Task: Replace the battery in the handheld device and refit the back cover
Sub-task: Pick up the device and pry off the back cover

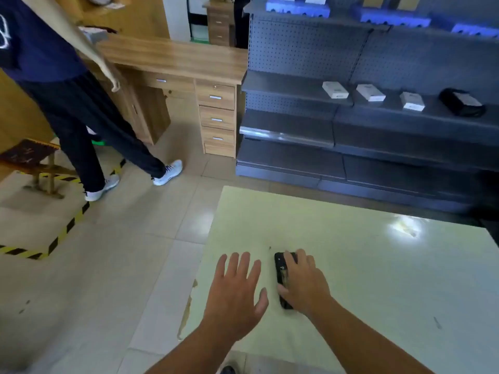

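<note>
A black handheld device (pixel 280 271) lies lengthwise on the pale table (pixel 364 265), near its left front part. My right hand (pixel 303 284) rests over it, fingers curled across its top and thumb on its left side, covering most of it. My left hand (pixel 237 290) hovers just left of the device with fingers spread and nothing in it. No battery or separate back cover shows.
The table's left edge (pixel 199 265) is chipped, with tiled floor beyond. A person (pixel 70 103) stands at the far left by a wooden desk (pixel 175 58). Grey shelving (pixel 378 117) with small white boxes stands behind the table. Yellow-black tape (pixel 62 236) marks the floor.
</note>
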Demonstrator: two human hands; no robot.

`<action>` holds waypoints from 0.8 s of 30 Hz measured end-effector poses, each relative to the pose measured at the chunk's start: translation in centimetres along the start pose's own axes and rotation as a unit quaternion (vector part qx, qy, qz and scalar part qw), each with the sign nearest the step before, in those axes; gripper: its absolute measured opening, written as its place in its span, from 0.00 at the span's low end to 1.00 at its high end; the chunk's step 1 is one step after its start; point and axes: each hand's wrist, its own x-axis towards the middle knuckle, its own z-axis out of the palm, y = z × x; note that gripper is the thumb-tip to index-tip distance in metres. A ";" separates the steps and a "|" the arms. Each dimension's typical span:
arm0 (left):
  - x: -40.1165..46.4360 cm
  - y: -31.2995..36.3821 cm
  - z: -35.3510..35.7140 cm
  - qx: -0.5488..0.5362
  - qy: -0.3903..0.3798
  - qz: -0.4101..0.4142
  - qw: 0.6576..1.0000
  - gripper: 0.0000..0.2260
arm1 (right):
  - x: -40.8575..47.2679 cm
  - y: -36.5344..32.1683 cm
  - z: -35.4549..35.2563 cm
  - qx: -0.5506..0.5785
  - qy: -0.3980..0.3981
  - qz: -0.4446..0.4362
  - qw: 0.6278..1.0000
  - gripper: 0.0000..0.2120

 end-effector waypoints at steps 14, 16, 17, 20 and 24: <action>4.4 -3.6 4.3 0.013 -0.007 0.045 0.999 0.26 | 6.3 -0.3 5.2 0.022 -0.079 0.089 0.993 0.40; 4.6 -3.8 4.5 0.016 -0.001 0.047 0.999 0.27 | 6.7 -0.6 5.2 0.029 -0.077 0.104 0.991 0.38; 4.7 -3.9 4.4 0.017 -0.007 0.047 0.999 0.27 | 6.9 -0.6 5.2 0.032 -0.077 0.107 0.991 0.37; 4.8 -4.1 4.3 0.017 -0.008 0.052 0.998 0.27 | 6.8 -0.9 4.5 0.057 -0.087 0.124 0.987 0.35; 5.0 -4.4 4.7 0.019 -0.003 0.065 0.998 0.27 | 5.7 -0.8 1.1 0.068 -0.080 0.130 0.986 0.33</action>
